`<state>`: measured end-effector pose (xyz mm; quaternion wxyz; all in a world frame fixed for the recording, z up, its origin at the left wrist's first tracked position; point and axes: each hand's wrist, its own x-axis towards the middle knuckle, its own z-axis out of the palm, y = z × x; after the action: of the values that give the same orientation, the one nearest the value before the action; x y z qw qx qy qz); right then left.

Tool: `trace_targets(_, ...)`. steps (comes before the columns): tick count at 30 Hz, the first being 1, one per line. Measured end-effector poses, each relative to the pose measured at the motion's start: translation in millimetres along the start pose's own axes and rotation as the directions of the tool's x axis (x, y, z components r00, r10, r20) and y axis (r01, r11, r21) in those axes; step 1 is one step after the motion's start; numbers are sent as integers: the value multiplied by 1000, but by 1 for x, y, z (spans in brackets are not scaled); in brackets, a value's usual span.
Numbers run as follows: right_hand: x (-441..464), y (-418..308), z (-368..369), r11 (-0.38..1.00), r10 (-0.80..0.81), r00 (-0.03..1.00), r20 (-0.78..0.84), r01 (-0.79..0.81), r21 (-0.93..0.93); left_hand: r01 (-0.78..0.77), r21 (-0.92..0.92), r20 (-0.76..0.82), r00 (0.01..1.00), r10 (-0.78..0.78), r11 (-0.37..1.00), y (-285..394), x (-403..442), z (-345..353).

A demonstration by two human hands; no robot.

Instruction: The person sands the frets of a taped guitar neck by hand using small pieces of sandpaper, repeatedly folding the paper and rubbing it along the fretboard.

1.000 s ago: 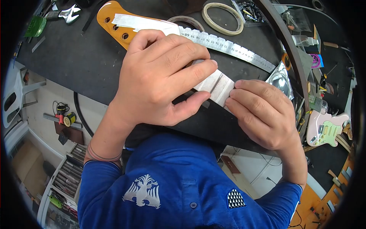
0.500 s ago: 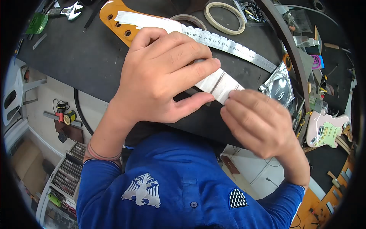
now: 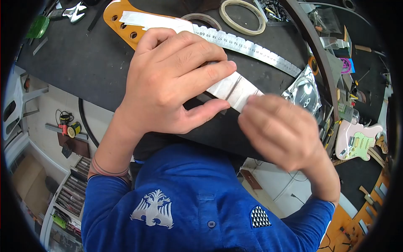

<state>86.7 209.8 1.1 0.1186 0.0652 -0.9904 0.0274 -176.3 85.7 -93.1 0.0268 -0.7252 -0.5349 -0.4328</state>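
Observation:
An orange guitar headstock (image 3: 110, 24) with round holes has white tape (image 3: 142, 21) along it. Beside my left hand, a steel ruler (image 3: 252, 51) runs to the right. My left hand (image 3: 174, 84) grips the light, tape-covered strip (image 3: 235, 90) of the neck, fingers over the far side and thumb along the near edge. A dark line crosses this strip. My right hand (image 3: 279, 130), blurred by motion, has its fingers bunched at the strip's right end; what they pinch is hidden.
Two tape rolls (image 3: 242, 17) lie beyond the ruler, the nearer one partly covered. A silver packet (image 3: 303, 94) is at the right, under a dark curved bar (image 3: 321, 54). An adjustable wrench (image 3: 74, 13) lies at the far left. A pink guitar body (image 3: 357, 140) stands farther right.
My right hand has shifted slightly left and down and is now blurred. More of the silver packet shows. My left hand keeps its grip, while the whole view has shifted a little.

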Motion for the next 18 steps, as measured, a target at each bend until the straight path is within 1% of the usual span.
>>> trace_targets(1,0,-4,-1,1000,-2,1000,2,2,11,0,-1,3,1000,0,1000,0,0,0)
trace_targets(4,-5,6,-2,998,61,998,7,-61,14,4,-10,12,1000,-4,1000,2,-2,1)
trace_targets(6,-5,2,2,998,46,999,-19,-46,32,3,-2,7,1000,-3,1000,1,-1,0)
trace_targets(10,-4,4,-1,998,61,998,-3,-61,26,0,-4,3,1000,0,1000,2,-2,1)
trace_targets(13,1,-6,-2,1000,15,1000,-3,-15,-2,4,1,5,1000,-4,1000,1,0,-1)
trace_targets(14,-1,5,-7,999,53,998,26,-53,-1,4,-3,2,1000,-4,1000,2,0,0)
trace_targets(17,-2,-5,-3,1000,15,1000,23,-15,24,8,-2,10,1000,-8,1000,3,0,-1)
trace_targets(18,-1,-5,-7,999,24,999,39,-25,24,4,-2,8,1000,-4,1000,3,-1,0)
